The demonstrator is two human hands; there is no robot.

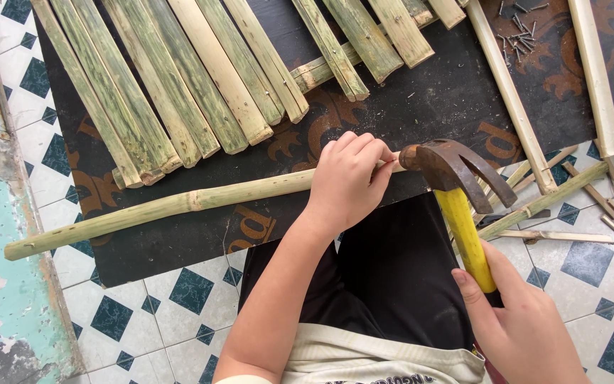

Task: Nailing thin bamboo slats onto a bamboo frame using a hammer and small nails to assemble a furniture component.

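My left hand (346, 178) is wrapped around a long bamboo pole (151, 210) lying across the dark mat (428, 99) on the tiled floor (179, 313), gripping it near its 3 o'clock end. My right hand (524, 323), at 5 o'clock, holds the yellow handle of a claw hammer (453, 181), whose rusty head sits right at the pole's tip. Split bamboo slats (179, 92) fan out at 11 o'clock; loose nails (520, 32) lie at 1 o'clock.
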